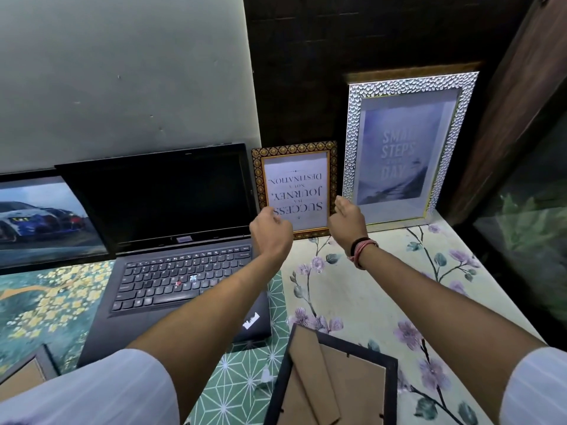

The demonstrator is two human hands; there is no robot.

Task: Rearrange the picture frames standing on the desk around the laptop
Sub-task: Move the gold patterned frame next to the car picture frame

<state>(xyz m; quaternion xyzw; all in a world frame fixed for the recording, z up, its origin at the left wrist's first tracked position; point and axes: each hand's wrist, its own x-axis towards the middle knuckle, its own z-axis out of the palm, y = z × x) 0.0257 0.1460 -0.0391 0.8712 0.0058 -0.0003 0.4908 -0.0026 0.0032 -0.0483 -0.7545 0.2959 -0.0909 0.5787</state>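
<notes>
Picture frames are arranged around the open black laptop (171,228): a black-framed car picture (43,222) at left, a gold patterned frame (296,188) standing upside down, and a silver textured frame (405,145) at right. The gold frame's lower corners are met by the curled left hand (270,231) and right hand (348,223); a firm grip cannot be confirmed.

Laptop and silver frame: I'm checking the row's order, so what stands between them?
In the head view, the small gold-patterned frame stands between the laptop and silver frame, its print upside down.
</notes>
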